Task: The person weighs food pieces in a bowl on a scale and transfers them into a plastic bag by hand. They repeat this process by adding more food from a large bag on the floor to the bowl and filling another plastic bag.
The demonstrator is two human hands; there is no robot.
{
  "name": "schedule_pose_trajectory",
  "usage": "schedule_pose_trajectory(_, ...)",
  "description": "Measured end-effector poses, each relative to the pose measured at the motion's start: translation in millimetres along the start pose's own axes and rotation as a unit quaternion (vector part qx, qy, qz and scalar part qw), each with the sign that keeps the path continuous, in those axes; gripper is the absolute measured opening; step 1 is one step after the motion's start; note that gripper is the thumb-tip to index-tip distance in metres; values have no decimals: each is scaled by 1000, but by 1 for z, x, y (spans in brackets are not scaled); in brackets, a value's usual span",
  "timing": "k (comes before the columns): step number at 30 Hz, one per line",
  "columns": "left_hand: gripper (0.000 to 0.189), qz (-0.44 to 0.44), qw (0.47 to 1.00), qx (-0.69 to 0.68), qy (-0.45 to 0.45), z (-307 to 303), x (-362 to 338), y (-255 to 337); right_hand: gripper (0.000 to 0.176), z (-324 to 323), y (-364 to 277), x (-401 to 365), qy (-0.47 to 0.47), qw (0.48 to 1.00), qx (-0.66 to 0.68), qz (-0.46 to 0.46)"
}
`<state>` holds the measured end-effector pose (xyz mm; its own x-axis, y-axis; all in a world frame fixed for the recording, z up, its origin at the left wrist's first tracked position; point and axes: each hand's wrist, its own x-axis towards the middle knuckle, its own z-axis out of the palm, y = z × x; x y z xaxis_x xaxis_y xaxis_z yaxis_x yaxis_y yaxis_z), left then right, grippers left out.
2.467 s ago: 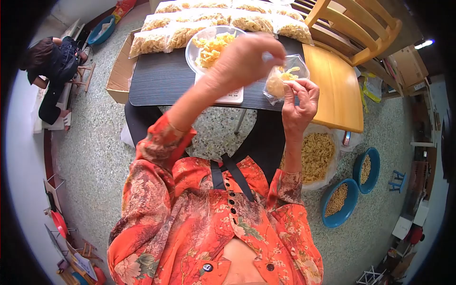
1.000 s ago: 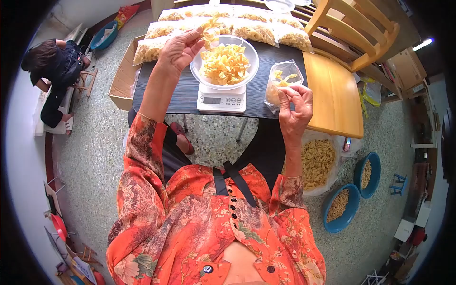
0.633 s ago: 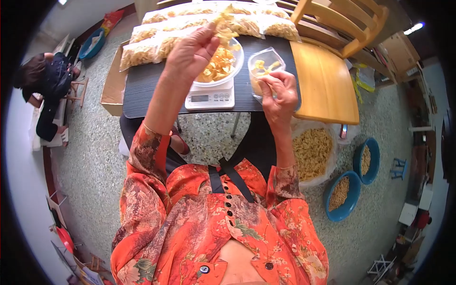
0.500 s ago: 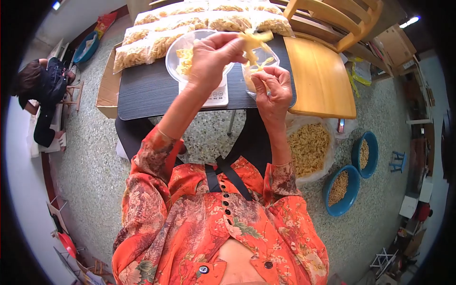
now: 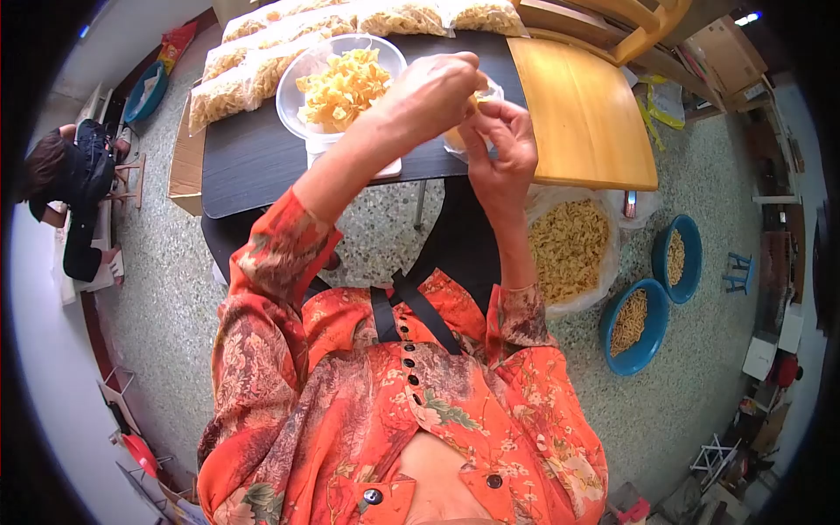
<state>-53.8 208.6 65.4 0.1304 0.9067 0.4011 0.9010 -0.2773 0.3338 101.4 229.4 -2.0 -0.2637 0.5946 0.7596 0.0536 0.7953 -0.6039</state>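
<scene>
My left hand (image 5: 435,94) is closed, its fingers reaching across to the right hand, and a bit of yellowish dried strip shows at the fingertips. My right hand (image 5: 501,144) is pinched close beside it, at the mouth of a clear plastic bag (image 5: 453,140) that the hands partly cover. Exactly how the fingers grip the bag is hidden. Left of the hands, a translucent bowl (image 5: 287,98) holds a heap of yellow dried strips (image 5: 346,90). It stands on a white kitchen scale (image 5: 389,168), half hidden by my left forearm.
Filled clear bags (image 5: 262,74) line the back of the dark table (image 5: 254,166). A wooden chair seat (image 5: 577,122) adjoins at right. On the floor stand a large bag of dried pieces (image 5: 569,249) and two blue basins (image 5: 643,354). Another person (image 5: 83,184) sits far left.
My left hand has moved right and down with its yellow strips, meeting my right hand at the bag. The heap in the bowl is now uncovered. The view has shifted slightly.
</scene>
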Motion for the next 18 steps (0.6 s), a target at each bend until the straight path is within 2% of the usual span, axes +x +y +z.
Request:
schedule_pose_trajectory(1,20,0,999,11,-49,1,7,-6,11,-2,3,0,-3,1000,-1,4)
schedule_pose_trajectory(2,20,5,999,-16,-47,3,7,-8,11,-6,7,2,-8,999,25,37)
schedule_pose_trajectory(3,20,11,998,-42,-44,-4,12,-6,11,-10,10,7,-13,996,51,68)
schedule_pose_trajectory(5,21,107,990,-86,13,-25,16,-2,9,-21,21,17,-11,994,60,89)
schedule_pose_trajectory(7,20,136,985,-101,14,-35,19,-1,8,-32,34,28,-30,976,177,125)
schedule_pose_trajectory(8,20,278,956,16,90,-46,22,-6,8,-37,37,32,-44,975,178,124)
schedule_pose_trajectory(9,20,279,956,16,92,-43,22,-12,8,-40,35,36,-45,976,177,123)
schedule_pose_trajectory(11,18,183,981,-34,-51,-33,23,-21,7,-43,30,41,-60,962,220,148)
schedule_pose_trajectory(13,20,218,974,-52,-29,-36,23,-17,6,-47,32,44,-55,961,231,139)
schedule_pose_trajectory(15,23,203,964,-142,-102,-40,21,-12,4,-51,38,45,-46,961,240,131)
schedule_pose_trajectory(16,24,214,955,-180,-96,-39,20,-7,4,-51,41,43,-52,960,240,133)
schedule_pose_trajectory(18,23,198,962,-156,-102,-38,17,2,3,-55,42,44,-59,960,238,134)
